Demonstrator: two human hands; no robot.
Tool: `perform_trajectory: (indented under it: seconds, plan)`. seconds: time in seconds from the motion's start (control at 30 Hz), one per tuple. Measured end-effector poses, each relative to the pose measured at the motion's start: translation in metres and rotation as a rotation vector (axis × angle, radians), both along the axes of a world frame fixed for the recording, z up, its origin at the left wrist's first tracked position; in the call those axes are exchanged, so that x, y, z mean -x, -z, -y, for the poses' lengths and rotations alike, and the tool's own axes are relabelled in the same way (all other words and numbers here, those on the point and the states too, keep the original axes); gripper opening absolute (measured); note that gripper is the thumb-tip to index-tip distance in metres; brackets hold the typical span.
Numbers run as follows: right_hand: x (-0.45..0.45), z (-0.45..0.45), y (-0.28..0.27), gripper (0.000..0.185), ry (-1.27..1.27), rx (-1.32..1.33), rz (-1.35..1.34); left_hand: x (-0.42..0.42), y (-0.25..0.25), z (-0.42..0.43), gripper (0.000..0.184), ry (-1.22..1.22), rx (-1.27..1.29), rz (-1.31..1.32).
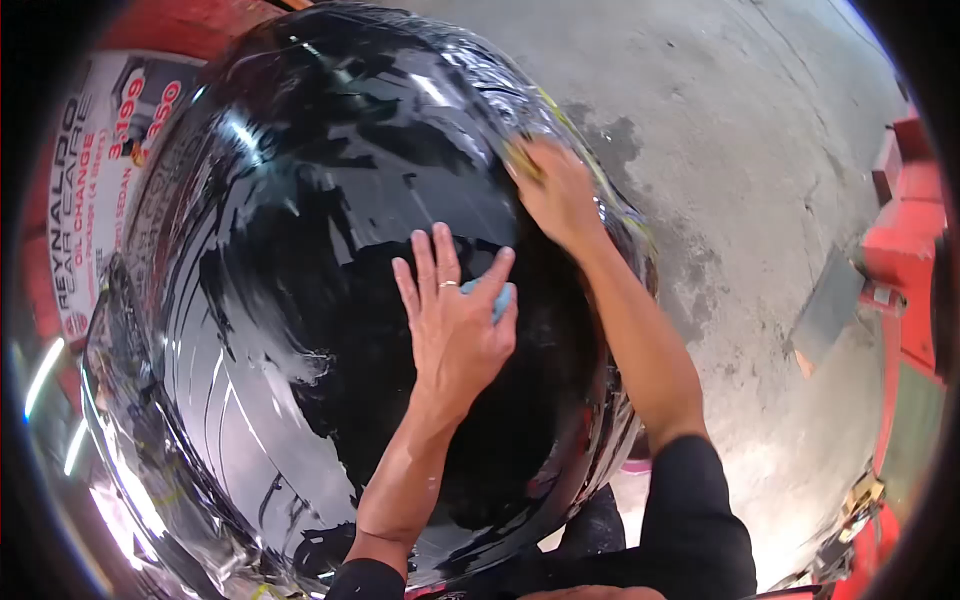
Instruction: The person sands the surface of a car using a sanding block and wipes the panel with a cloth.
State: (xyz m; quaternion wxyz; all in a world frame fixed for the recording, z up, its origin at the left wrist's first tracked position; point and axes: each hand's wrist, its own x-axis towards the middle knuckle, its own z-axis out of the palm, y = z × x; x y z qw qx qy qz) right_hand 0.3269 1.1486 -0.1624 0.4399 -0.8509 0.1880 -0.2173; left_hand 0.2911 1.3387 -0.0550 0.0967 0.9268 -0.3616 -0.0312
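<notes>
A large, rounded, glossy black car panel [400, 365], streaked with wet film and grey reflections, lies below me. My left hand [455, 320] is over its middle, palm down, three fingers stretched flat. A small blue piece [501, 303] shows around its index finger and thumb and is mostly hidden by the hand; its kind is unclear. Farther up, near the right edge of the panel, my right hand [560, 195] is closed around a flat yellow pad [524, 160], pressed to the surface and partly blurred.
Crumpled clear plastic sheeting [125, 370] surrounds the panel's edges. Behind it at left stands a printed car-care sign [100, 180]. Concrete floor [740, 130] extends along the right. Red equipment [910, 240] and a grey board [828, 308] are at the far right.
</notes>
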Motion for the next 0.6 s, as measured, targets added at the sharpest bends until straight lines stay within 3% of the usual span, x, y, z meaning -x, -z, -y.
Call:
perform_trajectory:
  seconds: [0.03, 0.1, 0.2, 0.27, 0.33, 0.43, 0.5, 0.6]
  plan:
    - [0.043, -0.012, 0.003, 0.034, 0.013, 0.074, 0.113, 0.000, 0.002, -0.002, 0.041, -0.001, 0.017, -0.013]
    - [0.111, -0.031, -0.026, 0.036, -0.021, -0.104, 0.026, -0.001, 0.002, -0.003, 0.041, -0.006, 0.036, -0.029]
    - [0.111, -0.034, -0.025, 0.036, -0.019, -0.114, -0.032, -0.002, -0.001, -0.003, 0.040, -0.015, 0.047, -0.067]
    - [0.042, -0.007, -0.016, 0.037, -0.068, 0.032, 0.009, -0.001, 0.001, -0.004, 0.040, -0.021, 0.057, -0.061]
    - [-0.024, 0.006, -0.020, 0.028, -0.067, -0.007, -0.221, -0.001, 0.001, -0.004, 0.039, -0.015, 0.083, -0.043]
    - [-0.020, 0.007, -0.017, 0.026, -0.096, 0.032, -0.229, -0.002, 0.001, -0.006, 0.038, -0.020, 0.127, -0.038]
    - [0.051, -0.013, -0.015, 0.031, -0.086, 0.072, -0.122, -0.001, 0.004, -0.008, 0.040, -0.022, 0.146, -0.048]
    - [0.161, -0.047, -0.033, 0.041, -0.056, 0.117, -0.180, -0.001, 0.001, -0.009, 0.041, -0.035, 0.163, -0.087]
